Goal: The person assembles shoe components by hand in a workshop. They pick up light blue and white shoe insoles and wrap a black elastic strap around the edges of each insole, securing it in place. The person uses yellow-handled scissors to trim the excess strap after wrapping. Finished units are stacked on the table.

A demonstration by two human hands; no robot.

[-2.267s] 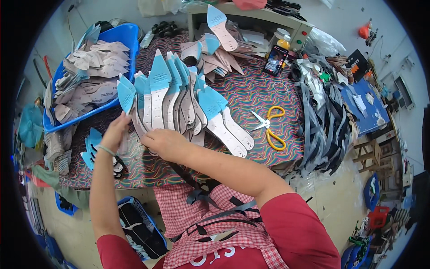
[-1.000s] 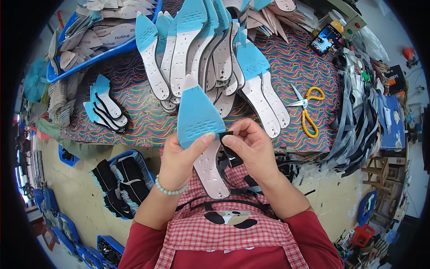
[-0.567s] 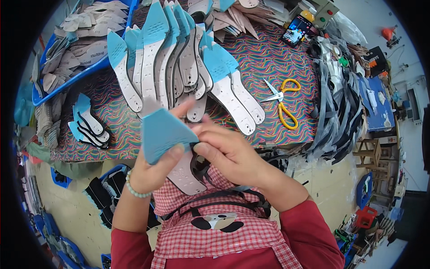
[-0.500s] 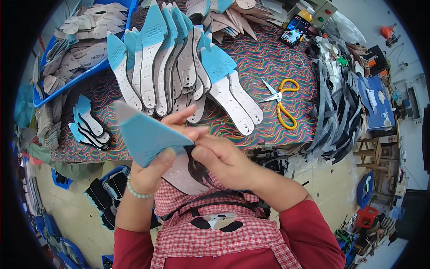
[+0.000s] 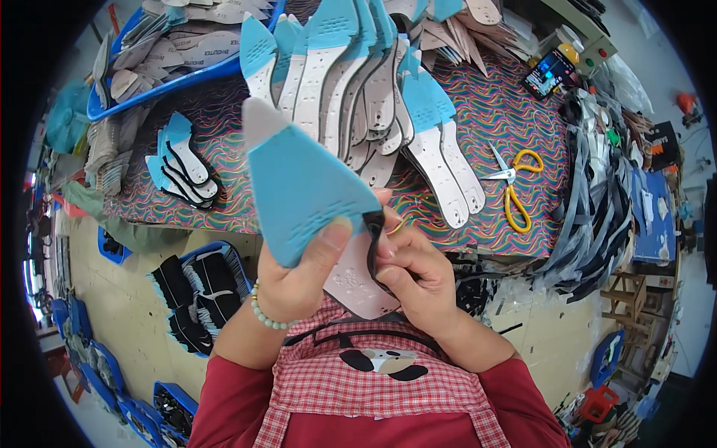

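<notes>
A shoe insole board with a blue forefoot, a grey tip and a pale pinkish heel part is held up over my lap. My left hand grips it by the side, thumb flat on the blue face and fingers behind. Along its right edge runs a narrow black strip. My right hand pinches that strip between thumb and fingers at the board's curved waist. Beyond my hands, many like insole boards lie stacked on the patterned tablecloth.
Yellow-handled scissors lie spread on the table's right, with a phone behind them. Black and grey strips hang over the right edge. A small insole pile lies at left, near a blue crate of pieces.
The insole board has turned more upright, its face showing more fully. My right fingers have moved from the strip's top down along the board's edge. The whole view has shifted rightward.
</notes>
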